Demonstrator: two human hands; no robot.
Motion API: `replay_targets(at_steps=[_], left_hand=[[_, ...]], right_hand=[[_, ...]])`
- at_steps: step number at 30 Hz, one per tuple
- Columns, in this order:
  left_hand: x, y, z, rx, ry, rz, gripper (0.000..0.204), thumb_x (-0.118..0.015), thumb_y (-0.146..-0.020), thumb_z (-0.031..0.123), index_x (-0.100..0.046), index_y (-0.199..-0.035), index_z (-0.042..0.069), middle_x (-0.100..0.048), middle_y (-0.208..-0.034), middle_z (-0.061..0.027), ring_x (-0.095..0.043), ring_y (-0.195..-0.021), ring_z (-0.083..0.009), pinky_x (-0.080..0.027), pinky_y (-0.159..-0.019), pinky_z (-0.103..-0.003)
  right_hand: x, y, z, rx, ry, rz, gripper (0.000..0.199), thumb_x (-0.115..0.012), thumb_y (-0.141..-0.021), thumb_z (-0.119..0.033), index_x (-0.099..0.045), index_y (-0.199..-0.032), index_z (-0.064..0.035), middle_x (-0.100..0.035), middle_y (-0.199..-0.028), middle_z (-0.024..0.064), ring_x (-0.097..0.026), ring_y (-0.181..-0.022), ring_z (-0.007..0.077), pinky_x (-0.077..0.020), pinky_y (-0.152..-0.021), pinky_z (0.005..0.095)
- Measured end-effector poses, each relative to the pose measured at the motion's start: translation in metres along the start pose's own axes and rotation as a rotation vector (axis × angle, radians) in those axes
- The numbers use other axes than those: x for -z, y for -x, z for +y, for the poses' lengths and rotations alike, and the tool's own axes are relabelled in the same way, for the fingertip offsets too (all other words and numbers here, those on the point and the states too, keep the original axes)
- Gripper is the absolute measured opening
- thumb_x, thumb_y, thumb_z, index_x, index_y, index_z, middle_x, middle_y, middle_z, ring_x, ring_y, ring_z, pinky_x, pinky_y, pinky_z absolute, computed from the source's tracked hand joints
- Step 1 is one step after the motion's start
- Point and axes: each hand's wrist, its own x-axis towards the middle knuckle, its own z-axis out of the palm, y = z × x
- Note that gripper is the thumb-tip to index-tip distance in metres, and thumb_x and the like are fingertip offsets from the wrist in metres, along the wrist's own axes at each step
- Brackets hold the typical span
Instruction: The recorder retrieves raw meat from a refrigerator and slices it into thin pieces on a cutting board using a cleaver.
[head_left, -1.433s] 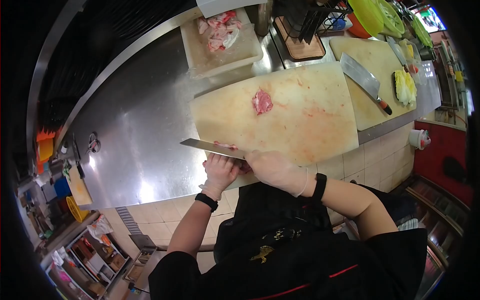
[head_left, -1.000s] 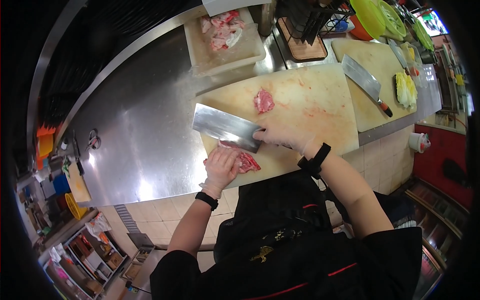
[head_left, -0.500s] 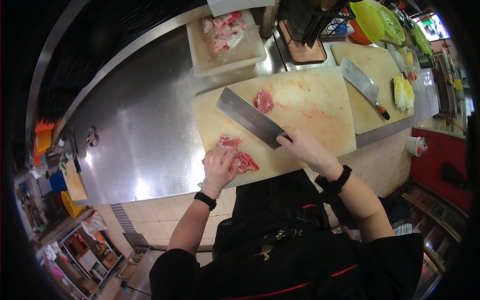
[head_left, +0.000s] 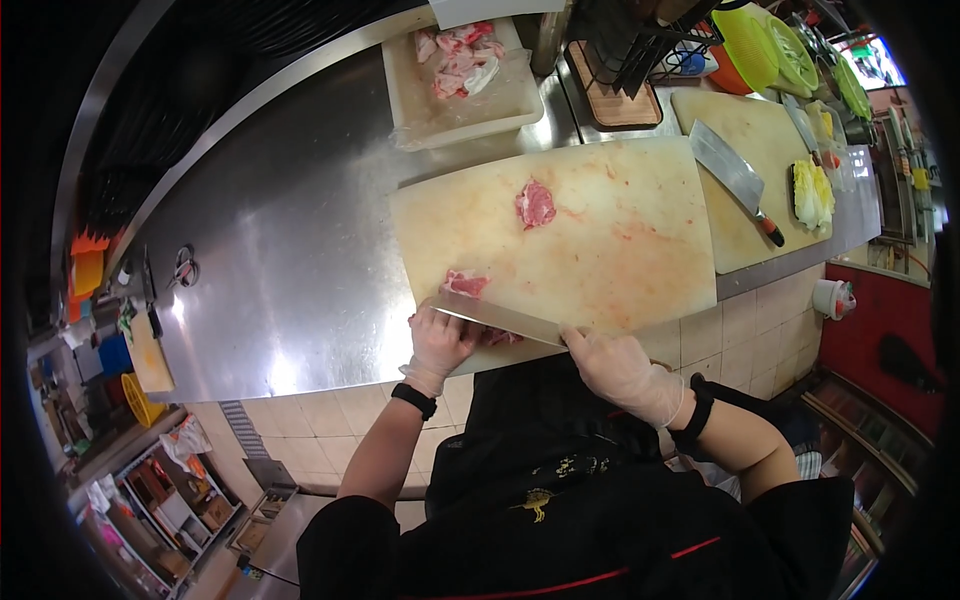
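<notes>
Head: board (head_left: 620,260), steel counter (head_left: 280,260), tiles (head_left: 350,425) — right fingers (head_left: 580,345) grip cleaver (head_left: 510,320), left (head_left: 440,335) curl over meat (head_left: 466,284).

Smooth metal knife blade (head_left: 497,318), matt plastic cutting board (head_left: 640,265), glossy metal counter (head_left: 280,240), wooden tray (head_left: 607,101)

A professional kitchen

The long steel counter (head_left: 270,260), cutting board (head_left: 620,250), cleaver (head_left: 515,323) in a gloved right hand (head_left: 625,375), tub (head_left: 470,136) of raw meat (head_left: 465,68), leafy cabbage (head_left: 812,195), plastic bowls (head_left: 750,55) and pale tiles (head_left: 700,328) show it.
</notes>
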Motion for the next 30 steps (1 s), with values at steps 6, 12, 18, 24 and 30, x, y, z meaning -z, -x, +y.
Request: replay_targets(at_steps=[6,12,18,24,30], left_hand=[[0.0,0.003,-0.002,0.012,-0.002,0.011,0.035,-0.072,-0.072,0.025,-0.064,-0.1,0.007,-0.06,-0.096,-0.0114,-0.06,-0.089,-0.0322,-0.049,-0.079,-0.044],[0.001,-0.005,0.002,0.005,0.01,0.001,0.035,-0.072,-0.072,0.026,-0.064,-0.101,0.007,-0.061,-0.098,-0.0112,-0.06,-0.09,-0.0315,-0.049,-0.077,-0.042],[-0.005,0.011,-0.004,0.021,0.035,-0.007,0.038,-0.073,-0.067,0.019,-0.062,-0.101,0.005,-0.061,-0.102,-0.0142,-0.06,-0.091,-0.0346,-0.05,-0.077,-0.044],[-0.002,0.001,0.001,0.014,0.051,0.024,0.038,-0.072,-0.066,0.018,-0.062,-0.1,0.005,-0.061,-0.097,-0.0123,-0.059,-0.087,-0.0329,-0.049,-0.075,-0.044],[-0.002,0.002,-0.002,-0.016,-0.006,0.005,0.036,-0.071,-0.067,0.022,-0.064,-0.099,0.006,-0.061,-0.093,-0.0097,-0.059,-0.086,-0.0303,-0.049,-0.075,-0.04]], right_hand=[[0.001,-0.023,0.0,0.028,-0.118,-0.062,0.02,-0.053,-0.083,-0.008,-0.054,-0.103,-0.0045,-0.062,-0.078,0.013,-0.064,-0.063,0.0303,-0.0509,-0.053,0.0415],[-0.014,-0.071,-0.023,0.136,-0.237,0.024,0.014,-0.051,-0.083,-0.008,-0.053,-0.096,-0.0031,-0.062,-0.08,0.0146,-0.065,-0.069,0.0324,-0.0527,-0.058,0.0409],[-0.014,-0.034,-0.001,0.083,-0.231,-0.013,0.016,-0.051,-0.084,-0.009,-0.054,-0.098,-0.0027,-0.063,-0.08,0.0157,-0.065,-0.072,0.0329,-0.0528,-0.059,0.0424],[-0.015,-0.052,-0.009,0.077,-0.241,-0.104,0.02,-0.048,-0.085,-0.007,-0.055,-0.103,-0.0005,-0.062,-0.081,0.0158,-0.065,-0.073,0.0329,-0.0526,-0.062,0.043],[-0.014,-0.09,-0.027,0.134,-0.388,0.055,0.016,-0.048,-0.084,-0.004,-0.054,-0.098,-0.0001,-0.062,-0.082,0.0174,-0.064,-0.074,0.0354,-0.0523,-0.064,0.0434]])
